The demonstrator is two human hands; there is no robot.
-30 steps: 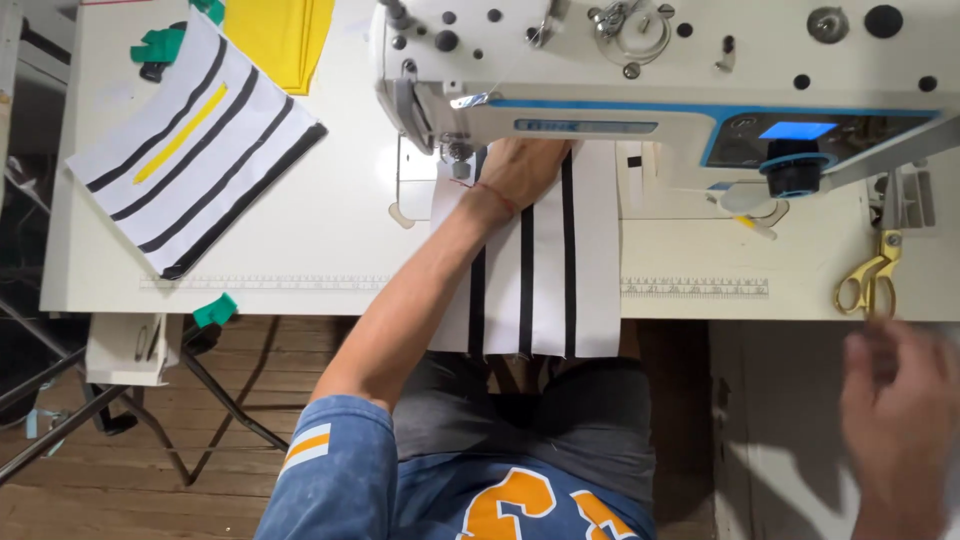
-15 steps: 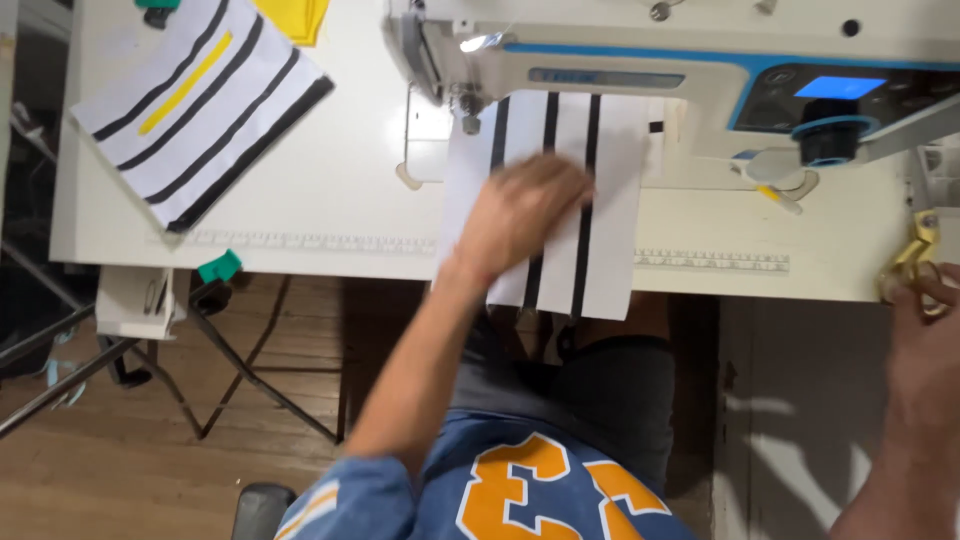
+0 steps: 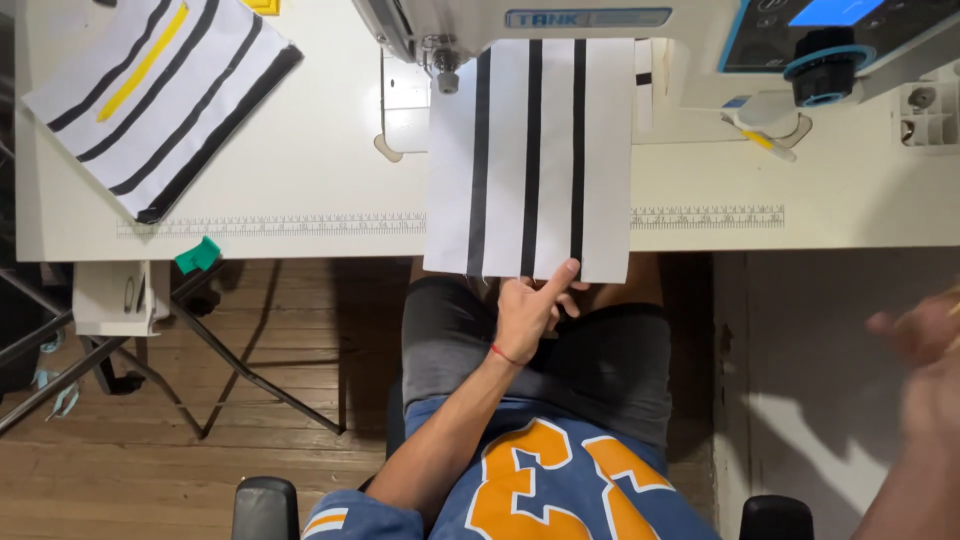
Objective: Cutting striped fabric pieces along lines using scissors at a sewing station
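A white fabric panel with three black stripes (image 3: 505,150) lies on the sewing table and runs under the sewing machine head (image 3: 560,20). Its lower edge hangs over the table's front edge above my lap. My left hand (image 3: 525,315) is just below that edge, its index fingertip resting on the hem near the right stripe and the other fingers loosely curled. It grips nothing that I can see. My right hand (image 3: 920,350) is off to the far right, below table level and blurred. A thin pale line shows beside it, and I cannot make out what it is.
A second striped panel with a yellow bar (image 3: 160,95) lies at the table's back left. A printed ruler strip (image 3: 270,225) runs along the white table's front edge. A green clip (image 3: 198,255) sticks out beneath it. The machine's blue-ringed handwheel (image 3: 825,65) is at the right.
My left hand has slid from flat on the fabric near the needle down to the hem. The fabric has come toward me. My right hand left the yellow scissors' spot and dropped lower.
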